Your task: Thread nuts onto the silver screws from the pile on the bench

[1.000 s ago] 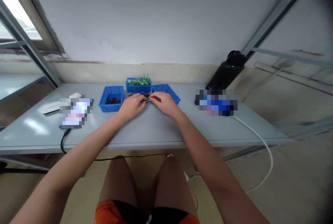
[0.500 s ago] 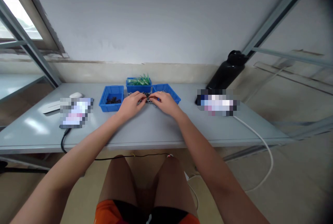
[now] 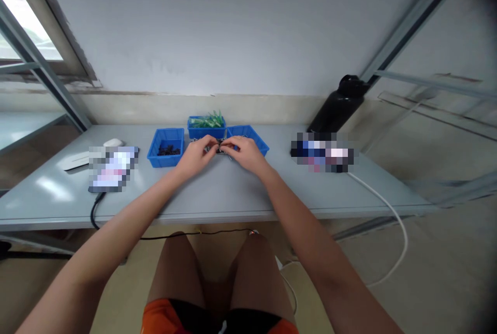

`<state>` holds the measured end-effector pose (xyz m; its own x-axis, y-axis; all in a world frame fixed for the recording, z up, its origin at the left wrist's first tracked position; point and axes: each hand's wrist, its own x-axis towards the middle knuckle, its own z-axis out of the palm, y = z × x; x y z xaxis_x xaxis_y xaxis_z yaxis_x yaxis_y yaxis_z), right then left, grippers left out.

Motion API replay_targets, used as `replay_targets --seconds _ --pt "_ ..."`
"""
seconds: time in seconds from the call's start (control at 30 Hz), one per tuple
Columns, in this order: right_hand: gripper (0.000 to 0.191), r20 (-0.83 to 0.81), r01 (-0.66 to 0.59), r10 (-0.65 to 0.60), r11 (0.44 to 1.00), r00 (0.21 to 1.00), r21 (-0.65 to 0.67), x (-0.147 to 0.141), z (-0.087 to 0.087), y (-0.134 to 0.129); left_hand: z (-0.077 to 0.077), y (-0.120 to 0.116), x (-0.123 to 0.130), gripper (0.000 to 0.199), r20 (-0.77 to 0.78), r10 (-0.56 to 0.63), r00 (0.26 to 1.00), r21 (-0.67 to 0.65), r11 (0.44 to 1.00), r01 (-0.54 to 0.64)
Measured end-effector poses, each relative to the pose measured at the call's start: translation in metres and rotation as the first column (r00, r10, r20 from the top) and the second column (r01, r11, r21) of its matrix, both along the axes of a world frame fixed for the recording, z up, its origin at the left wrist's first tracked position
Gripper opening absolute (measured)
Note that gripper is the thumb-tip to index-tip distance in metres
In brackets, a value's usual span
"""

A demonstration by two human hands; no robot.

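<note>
My left hand (image 3: 200, 156) and my right hand (image 3: 244, 151) meet fingertip to fingertip above the table, both closed in a pinch. What they pinch is too small and too covered by the fingers to name. Under and behind the fingertips lies a heap of small dark and silvery pieces (image 3: 220, 150), partly hidden. Left of my left hand stands a blue bin (image 3: 152, 157) with small dark parts (image 3: 169, 150) in it. A second blue bin (image 3: 205, 132) behind the hands holds green strip-like pieces (image 3: 209, 120). My right hand partly covers a third blue bin (image 3: 254, 134).
On the table (image 3: 217, 197), a phone (image 3: 112, 168) with a black cable lies at left, near a white case (image 3: 113, 143). A black bottle (image 3: 337, 106) leans at the right behind a blurred device (image 3: 322, 153) with a white cable (image 3: 382, 200). A wall rises behind.
Both hands stay in the same place, with only slight finger movement at the fingertips. The bins and other things have not moved.
</note>
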<state>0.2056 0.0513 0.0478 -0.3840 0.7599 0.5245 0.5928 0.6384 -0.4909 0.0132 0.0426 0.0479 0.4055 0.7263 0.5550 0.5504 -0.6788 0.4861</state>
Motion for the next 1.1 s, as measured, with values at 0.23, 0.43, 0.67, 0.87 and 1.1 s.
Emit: replay_targets --seconds 0.23,0.43,0.67,0.87,1.1 --pt "0.023 -0.025 -0.025 0.025 1.000 0.999 -0.015 -0.0016 -0.0009 -0.0010 -0.0055 0.0050 -0.0035 0.021 -0.179 0.023 0.984 0.106 0.994 -0.004" --pt "0.026 -0.024 -0.029 0.029 1.000 0.999 -0.011 -0.0003 -0.0033 0.0009 -0.0034 0.0045 -0.0045 0.022 -0.179 0.042 0.983 0.094 0.995 -0.025" --pt "0.027 -0.048 0.050 -0.051 0.999 0.998 -0.022 0.0037 0.0000 0.0005 -0.0012 0.0051 -0.0058 0.022 -0.164 0.092 0.982 0.093 0.993 -0.077" --pt "0.028 -0.038 0.047 -0.048 0.999 0.998 -0.024 0.0034 -0.0007 0.0008 -0.0004 0.0042 -0.0062 0.023 -0.166 0.076 0.983 0.095 0.994 -0.060" --pt "0.028 -0.050 0.045 -0.046 0.999 0.998 -0.013 0.0032 -0.0009 0.0007 -0.0008 0.0035 -0.0063 0.020 -0.184 0.058 0.981 0.111 0.993 -0.038"
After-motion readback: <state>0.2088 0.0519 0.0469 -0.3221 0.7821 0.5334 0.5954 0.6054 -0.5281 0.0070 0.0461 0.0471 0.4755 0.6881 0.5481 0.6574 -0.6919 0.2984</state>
